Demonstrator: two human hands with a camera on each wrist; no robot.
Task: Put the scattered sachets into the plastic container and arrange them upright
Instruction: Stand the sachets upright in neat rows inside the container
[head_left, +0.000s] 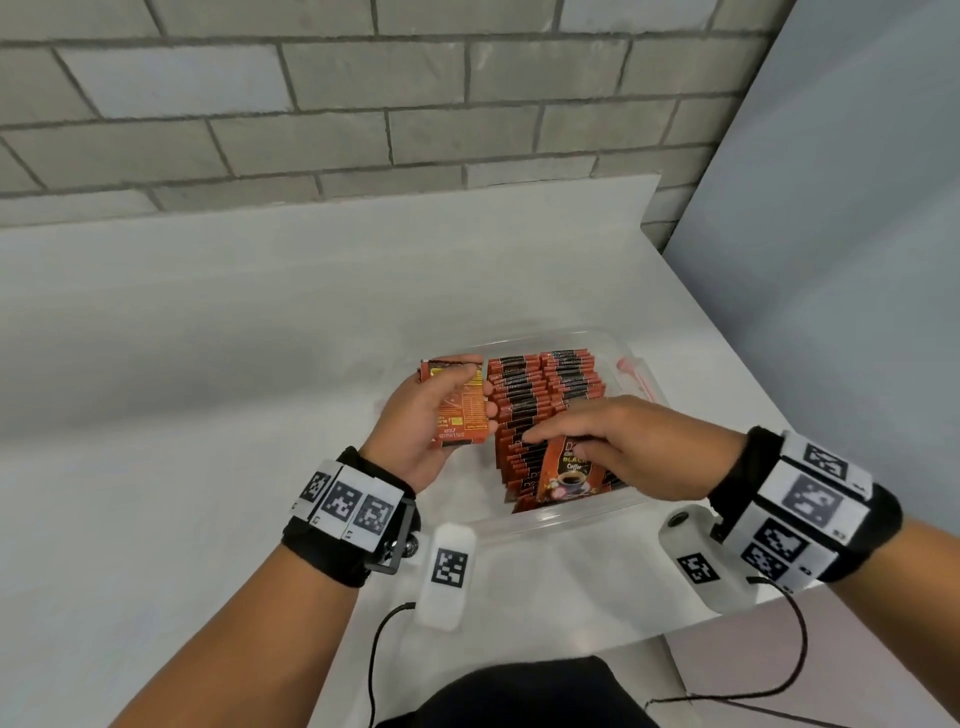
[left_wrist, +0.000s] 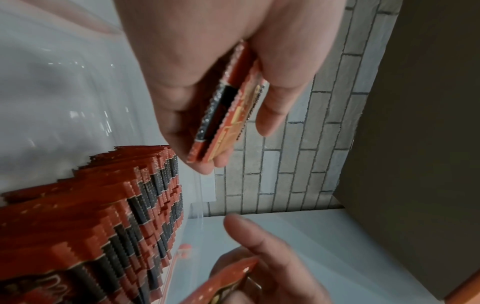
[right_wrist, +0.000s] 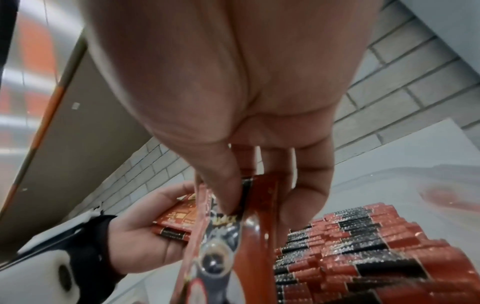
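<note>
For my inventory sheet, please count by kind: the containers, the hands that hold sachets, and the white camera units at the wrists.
Clear plastic container: 1
Hands holding red-and-black coffee sachets: 2, left hand and right hand
White camera units with black square markers: 2
Total: 5
Upright sachets inside the container: too many to count.

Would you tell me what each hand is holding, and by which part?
The left hand grips a small stack of sachets across its flat faces. The right hand pinches one sachet by its top edge, over the container.
</note>
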